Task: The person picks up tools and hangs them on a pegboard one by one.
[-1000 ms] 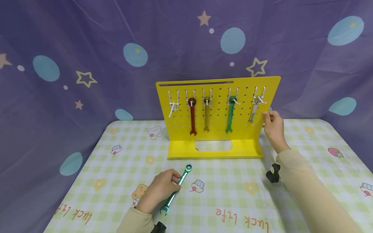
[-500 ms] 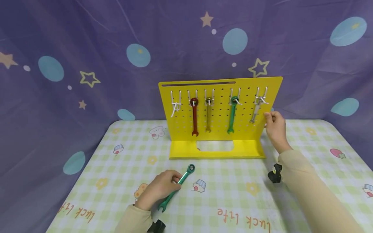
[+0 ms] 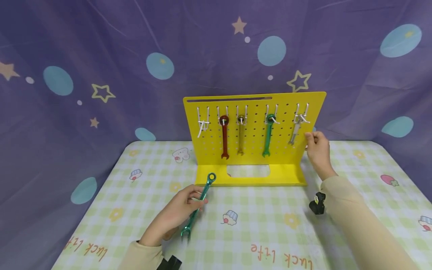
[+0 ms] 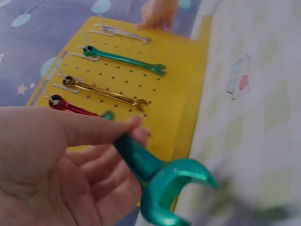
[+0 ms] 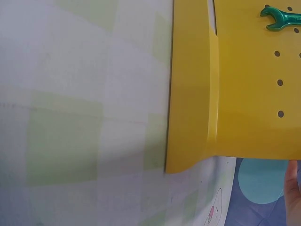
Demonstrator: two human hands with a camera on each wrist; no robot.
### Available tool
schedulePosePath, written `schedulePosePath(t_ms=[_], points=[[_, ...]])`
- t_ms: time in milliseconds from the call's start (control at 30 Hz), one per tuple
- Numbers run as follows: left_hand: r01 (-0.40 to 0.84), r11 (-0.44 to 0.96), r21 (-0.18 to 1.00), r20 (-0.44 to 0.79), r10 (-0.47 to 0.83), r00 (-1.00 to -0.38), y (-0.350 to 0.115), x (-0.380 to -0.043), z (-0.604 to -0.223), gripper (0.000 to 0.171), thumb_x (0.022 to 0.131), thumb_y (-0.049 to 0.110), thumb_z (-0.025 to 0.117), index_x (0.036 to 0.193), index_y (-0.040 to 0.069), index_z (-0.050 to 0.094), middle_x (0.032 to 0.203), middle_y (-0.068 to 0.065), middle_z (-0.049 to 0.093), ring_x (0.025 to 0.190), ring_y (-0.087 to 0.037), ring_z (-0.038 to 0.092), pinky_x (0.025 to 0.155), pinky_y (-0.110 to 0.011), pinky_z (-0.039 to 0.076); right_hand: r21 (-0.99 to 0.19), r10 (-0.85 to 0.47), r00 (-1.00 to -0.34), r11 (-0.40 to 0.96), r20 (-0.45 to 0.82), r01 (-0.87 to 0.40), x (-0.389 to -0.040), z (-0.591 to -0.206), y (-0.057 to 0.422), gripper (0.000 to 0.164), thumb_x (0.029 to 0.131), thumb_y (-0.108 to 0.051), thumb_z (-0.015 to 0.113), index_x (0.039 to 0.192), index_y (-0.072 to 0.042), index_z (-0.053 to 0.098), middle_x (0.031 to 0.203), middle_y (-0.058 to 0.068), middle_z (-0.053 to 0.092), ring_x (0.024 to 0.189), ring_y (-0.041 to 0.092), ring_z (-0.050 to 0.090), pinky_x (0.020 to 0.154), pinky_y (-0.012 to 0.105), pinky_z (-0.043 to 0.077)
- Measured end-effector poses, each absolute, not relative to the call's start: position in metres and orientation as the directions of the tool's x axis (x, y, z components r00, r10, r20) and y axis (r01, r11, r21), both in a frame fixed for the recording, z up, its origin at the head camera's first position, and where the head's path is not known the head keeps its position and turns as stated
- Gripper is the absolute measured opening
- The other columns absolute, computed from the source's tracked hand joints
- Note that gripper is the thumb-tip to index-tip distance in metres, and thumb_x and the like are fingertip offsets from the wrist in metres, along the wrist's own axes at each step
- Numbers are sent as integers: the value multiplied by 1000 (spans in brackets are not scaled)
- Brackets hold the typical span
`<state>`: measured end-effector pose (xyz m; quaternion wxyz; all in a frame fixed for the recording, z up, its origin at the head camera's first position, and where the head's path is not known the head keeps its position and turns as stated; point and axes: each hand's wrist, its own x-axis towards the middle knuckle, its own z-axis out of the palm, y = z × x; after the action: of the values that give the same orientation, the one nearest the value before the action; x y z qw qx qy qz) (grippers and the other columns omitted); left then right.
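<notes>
A shiny teal-green combination wrench is pinched between the thumb and fingers of my left hand, held over the table in front of the yellow pegboard. Its ring end points toward the board; in the left wrist view its open end faces the camera. My right hand holds the board's right edge. On the board's hooks hang a red wrench, a gold wrench, a green wrench and a small silver wrench. The leftmost white hook carries nothing.
The board's yellow base rests on a checked tablecloth with printed cupcakes and flowers. Behind the table hangs a purple curtain with stars and blue ovals.
My left hand has raised the teal-green wrench and moved it forward, its ring end now overlapping the board's base in the head view. My right hand keeps its hold on the board.
</notes>
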<state>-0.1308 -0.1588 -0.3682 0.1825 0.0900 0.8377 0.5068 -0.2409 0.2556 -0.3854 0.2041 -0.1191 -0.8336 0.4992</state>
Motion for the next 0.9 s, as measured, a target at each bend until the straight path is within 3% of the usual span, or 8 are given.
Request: schedulePosePath(t_ms=[167, 400, 733, 900], points=[[39, 433, 900, -105, 304, -947, -160, -132, -354, 31, 98, 6, 61, 128, 1, 55, 108, -7, 70, 92, -22, 63, 74, -31, 50, -880, 394, -893, 476, 216, -2, -241, -385, 255, 41, 106, -30, 41, 115, 9, 52, 100, 17, 57, 76, 15, 56, 62, 11, 46], [87, 420, 903, -2, 207, -978, -160, -138, -343, 30, 97, 9, 64, 127, 6, 59, 108, -7, 70, 94, -20, 63, 75, -31, 52, -883, 410, -880, 468, 240, -23, -242, -386, 255, 38, 105, -28, 44, 110, 9, 53, 96, 19, 58, 68, 3, 53, 60, 10, 46], [184, 368, 912, 148, 123, -981, -160, -148, -328, 26, 98, 13, 63, 124, 10, 62, 107, -7, 71, 93, -22, 66, 81, -35, 53, -871, 404, -873, 489, 274, -47, -243, -386, 257, 37, 105, -26, 45, 109, 10, 53, 91, 19, 58, 59, -3, 49, 56, 11, 45], [185, 390, 902, 157, 103, -982, -158, -154, -321, 28, 98, 15, 64, 124, 8, 62, 107, -10, 70, 93, -22, 67, 84, -34, 54, -874, 404, -875, 485, 266, -42, -242, -387, 257, 38, 106, -26, 45, 111, 10, 53, 95, 21, 59, 61, -2, 50, 57, 10, 45]])
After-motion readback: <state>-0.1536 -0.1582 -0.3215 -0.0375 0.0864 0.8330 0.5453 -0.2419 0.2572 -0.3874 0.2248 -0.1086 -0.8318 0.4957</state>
